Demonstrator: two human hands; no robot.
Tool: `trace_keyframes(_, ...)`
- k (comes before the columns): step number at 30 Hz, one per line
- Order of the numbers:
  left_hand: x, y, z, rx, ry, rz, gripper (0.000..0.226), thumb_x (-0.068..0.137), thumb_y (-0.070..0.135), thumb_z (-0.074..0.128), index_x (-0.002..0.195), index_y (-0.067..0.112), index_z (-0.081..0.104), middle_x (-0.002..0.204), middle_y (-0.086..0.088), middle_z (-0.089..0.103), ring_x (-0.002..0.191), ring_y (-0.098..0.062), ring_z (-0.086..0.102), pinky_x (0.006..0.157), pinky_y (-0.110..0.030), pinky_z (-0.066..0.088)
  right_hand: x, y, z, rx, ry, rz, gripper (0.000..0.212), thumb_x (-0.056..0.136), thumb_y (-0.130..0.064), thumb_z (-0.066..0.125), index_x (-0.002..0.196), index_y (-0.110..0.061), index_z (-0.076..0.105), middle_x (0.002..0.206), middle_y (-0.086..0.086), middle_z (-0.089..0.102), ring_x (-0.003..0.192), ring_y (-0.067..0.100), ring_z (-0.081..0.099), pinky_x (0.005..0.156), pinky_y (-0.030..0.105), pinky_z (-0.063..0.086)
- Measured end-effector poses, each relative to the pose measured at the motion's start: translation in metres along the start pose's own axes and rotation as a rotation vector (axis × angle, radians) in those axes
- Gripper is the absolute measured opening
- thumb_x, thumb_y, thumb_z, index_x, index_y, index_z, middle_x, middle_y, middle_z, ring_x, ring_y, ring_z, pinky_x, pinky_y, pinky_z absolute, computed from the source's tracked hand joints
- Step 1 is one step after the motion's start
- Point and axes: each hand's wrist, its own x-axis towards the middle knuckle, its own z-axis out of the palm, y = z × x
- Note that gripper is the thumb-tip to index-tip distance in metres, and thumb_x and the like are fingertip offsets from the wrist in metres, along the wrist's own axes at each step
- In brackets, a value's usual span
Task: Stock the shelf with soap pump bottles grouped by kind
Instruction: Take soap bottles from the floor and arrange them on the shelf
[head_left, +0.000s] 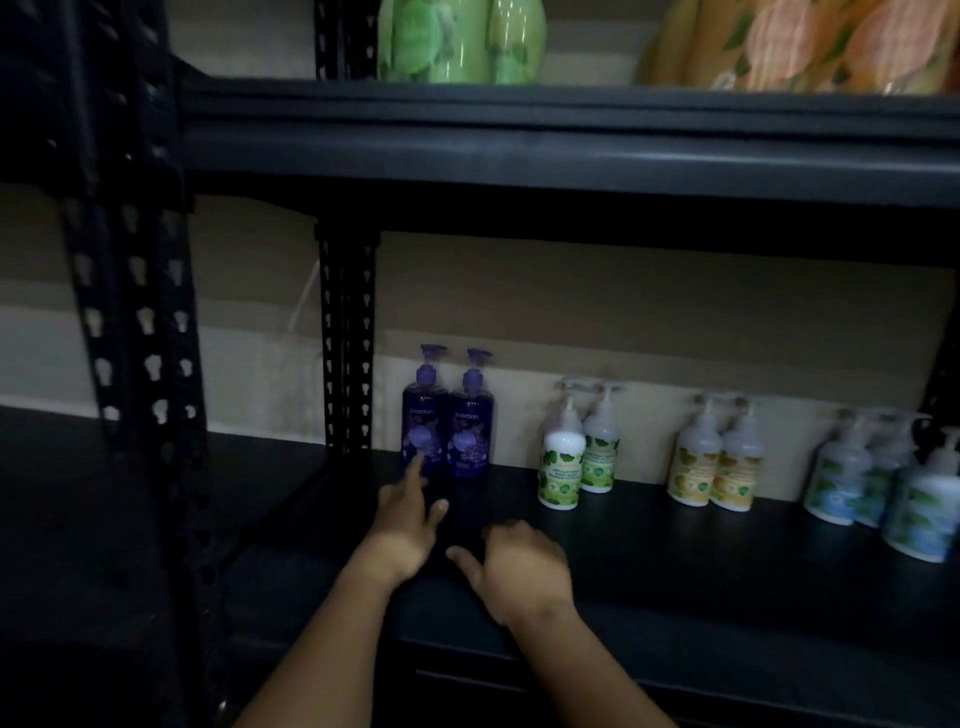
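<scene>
Four kinds stood grouped along the far shelf (675, 561) edge: purple bottles (447, 415) leftmost (others rightward). Left hand (402, 530) and right hand (519, 566), fingers loose, grasped nothing; stocking looked nearly done.

Both bare forearms reach forward from the near edge, side by side and close together. The left hand (402, 525) lies farther out, palm down, its index finger stretched straight ahead and slightly raised, another finger extended beside it; the fingers look relaxed and grip nothing. The right hand (519, 569) sits just to the right and a little nearer, back of the hand up, fingers loosely bent downward, thumb pointing left toward the other hand. The two hands are near each other but apart
</scene>
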Motion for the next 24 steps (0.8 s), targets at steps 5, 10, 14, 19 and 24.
trace_keyframes(5,-0.084,0.03,0.005,0.276,-0.078,0.031,0.064,0.105,0.027,0.048,0.16,0.029,0.017,0.149,-0.008,0.047,0.128,-0.025,0.053,0.108,-0.044,0.046,-0.051,0.006,-0.011,0.117,-0.029,0.066,0.053,0.099,-0.062,0.042,0.121,-0.02,0.066,0.122,0.009,0.064,0.11,0.028,0.061,0.086,0.037,0.053)
trace_keyframes(10,-0.185,0.075,0.036,0.046,0.163,0.236,0.038,0.101,0.012,0.057,0.138,0.018,0.056,0.125,0.0,0.065,0.117,-0.017,0.06,0.098,-0.023,0.043,-0.139,0.033,-0.031,0.235,0.09,0.042,0.035,0.102,-0.04,0.05,0.123,-0.017,0.068,0.129,0.003,0.065,0.121,0.021,0.06,0.096,0.034,0.052)
trace_keyframes(14,-0.253,0.082,0.099,-0.085,0.248,0.395,0.034,0.095,0.002,0.064,0.127,0.012,0.065,0.118,0.004,0.063,0.115,-0.011,0.059,0.104,-0.023,0.043,-0.214,0.075,-0.027,0.341,0.176,0.159,0.03,0.094,-0.031,0.065,0.118,-0.016,0.073,0.119,0.004,0.073,0.113,0.021,0.067,0.093,0.036,0.056)
trace_keyframes(19,-0.307,0.062,0.179,-0.163,-0.036,0.219,0.037,0.097,0.005,0.062,0.131,0.02,0.061,0.121,0.008,0.058,0.117,-0.005,0.054,0.106,-0.021,0.041,-0.284,0.142,0.014,0.415,0.072,0.402,0.035,0.092,-0.027,0.069,0.126,-0.019,0.071,0.105,0.005,0.077,0.089,0.021,0.073,0.083,0.031,0.058)
trace_keyframes(24,-0.344,0.02,0.248,-0.054,-0.34,0.101,0.036,0.101,0.011,0.059,0.134,0.024,0.056,0.126,0.011,0.055,0.121,-0.01,0.053,0.099,-0.022,0.042,-0.333,0.196,0.082,0.449,-0.072,0.578,0.021,0.093,-0.02,0.068,0.113,-0.017,0.075,0.09,0.002,0.076,0.081,0.023,0.07,0.07,0.032,0.056)
